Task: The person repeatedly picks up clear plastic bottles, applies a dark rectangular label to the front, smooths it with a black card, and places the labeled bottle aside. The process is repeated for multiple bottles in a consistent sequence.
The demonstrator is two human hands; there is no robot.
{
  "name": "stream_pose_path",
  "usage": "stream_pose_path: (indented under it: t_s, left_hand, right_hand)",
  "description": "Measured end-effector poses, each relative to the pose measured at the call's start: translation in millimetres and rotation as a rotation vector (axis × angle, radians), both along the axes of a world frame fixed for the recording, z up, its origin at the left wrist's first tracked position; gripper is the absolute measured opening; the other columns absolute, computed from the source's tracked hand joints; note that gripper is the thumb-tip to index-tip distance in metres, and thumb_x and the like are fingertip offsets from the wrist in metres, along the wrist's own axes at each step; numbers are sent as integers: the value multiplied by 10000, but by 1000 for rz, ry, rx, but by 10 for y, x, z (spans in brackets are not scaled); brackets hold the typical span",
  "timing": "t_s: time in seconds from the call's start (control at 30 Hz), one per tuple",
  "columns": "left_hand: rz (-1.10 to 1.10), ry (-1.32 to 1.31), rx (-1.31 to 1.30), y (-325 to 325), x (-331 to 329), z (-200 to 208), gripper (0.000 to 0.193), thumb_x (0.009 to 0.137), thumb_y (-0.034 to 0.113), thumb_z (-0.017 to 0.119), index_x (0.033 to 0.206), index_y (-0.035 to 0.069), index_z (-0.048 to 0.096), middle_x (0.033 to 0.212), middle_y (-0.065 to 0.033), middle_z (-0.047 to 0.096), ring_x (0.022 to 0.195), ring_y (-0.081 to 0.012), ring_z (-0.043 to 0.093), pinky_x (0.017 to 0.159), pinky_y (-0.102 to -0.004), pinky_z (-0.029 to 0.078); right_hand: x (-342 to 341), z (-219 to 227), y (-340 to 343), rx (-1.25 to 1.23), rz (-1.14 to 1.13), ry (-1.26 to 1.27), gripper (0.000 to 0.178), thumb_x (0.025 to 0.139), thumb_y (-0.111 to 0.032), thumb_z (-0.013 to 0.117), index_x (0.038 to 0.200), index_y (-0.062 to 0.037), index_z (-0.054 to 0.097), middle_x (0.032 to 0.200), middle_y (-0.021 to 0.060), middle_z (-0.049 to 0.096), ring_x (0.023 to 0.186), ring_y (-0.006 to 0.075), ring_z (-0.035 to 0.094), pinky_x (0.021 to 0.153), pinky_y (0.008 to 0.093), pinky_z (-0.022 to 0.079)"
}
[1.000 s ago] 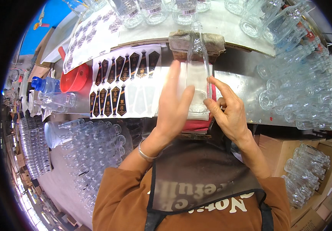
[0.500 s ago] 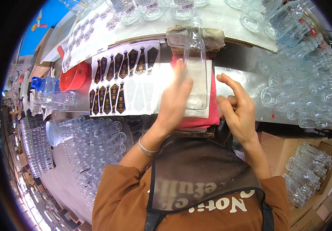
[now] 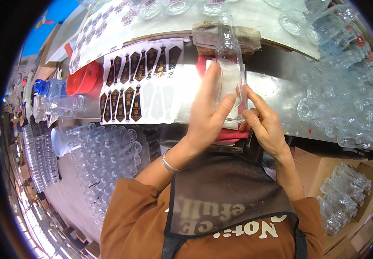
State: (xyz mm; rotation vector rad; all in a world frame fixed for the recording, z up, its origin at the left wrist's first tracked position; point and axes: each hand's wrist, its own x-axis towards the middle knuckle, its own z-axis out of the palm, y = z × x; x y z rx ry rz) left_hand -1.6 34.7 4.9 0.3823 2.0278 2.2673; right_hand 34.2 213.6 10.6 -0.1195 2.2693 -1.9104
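Observation:
A clear glass bottle (image 3: 228,52) lies on its back over a pad with white paper and red cloth (image 3: 233,135), its neck on a folded, worn cloth (image 3: 249,36). My left hand (image 3: 210,110) is along the bottle's left side, fingers stretched out and somewhat blurred, thumb reaching over the glass. At the bottle's lower right, my right hand (image 3: 266,127) has its bent fingers and thumb against the glass near the base. Left of the pad is a white sheet of black, tie-shaped stickers (image 3: 141,64); a few spots at its lower right are bare.
Many clear bottles (image 3: 324,101) lie stacked on the right; more stand (image 3: 104,159) at lower left. A cardboard box (image 3: 314,166) at lower right holds bottles. At left are a red bowl (image 3: 82,80), a blue-capped bottle (image 3: 50,87) and another printed sheet (image 3: 102,32).
My right hand has moved left from beside the bottle to touch its lower right side. My left hand has shifted right, its thumb now over the glass. The view has shifted slightly.

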Motion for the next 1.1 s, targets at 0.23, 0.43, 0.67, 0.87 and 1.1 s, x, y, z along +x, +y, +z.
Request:
stream_pose_path:
  t_s: [0.23,0.43,0.67,0.87,1.1]
  left_hand:
    - [227,211,-644,-562,-271,11,759,897,247,721,1469,-108,371,1482,-314,446,1394,-392,440,1168,-445,326]
    - [44,251,-1253,-895,-296,-231,655,902,224,707,1435,-52,444,1419,-276,517,1317,-402,495,1106,-473,379]
    - [176,446,-1302,-1228,-316,-361,678,956,359,649,1473,-19,428,1519,-216,442,1392,-378,422,1178,-511,291]
    - [-23,386,-1395,-1368,47,-240,641,936,358,662,1390,-63,493,1482,-227,472,1353,-380,460,1146,-503,332]
    - [-5,412,-1187,-1476,502,-90,605,797,62,764,1358,1,545,1458,-204,512,1337,-357,497,1103,-478,388]
  right_hand:
    - [54,-68,165,-164,-156,5,491,1030,-140,531,1493,-4,439,1327,135,637,660,64,584,593,191,444]
    - [-35,-56,241,-127,-232,5,385,1048,-187,535,1380,6,548,1215,122,685,611,51,545,542,181,414]
    - [-1,-154,270,-113,-245,-23,342,1039,-172,560,1322,17,588,1117,111,703,606,55,528,558,190,435]
    - [36,-80,309,-43,-246,-9,300,1031,-132,571,1284,26,605,1073,107,711,599,49,520,556,190,441]
    - [107,3,237,34,-160,-15,515,922,-101,700,1398,-2,530,1166,96,675,592,32,506,539,198,432]
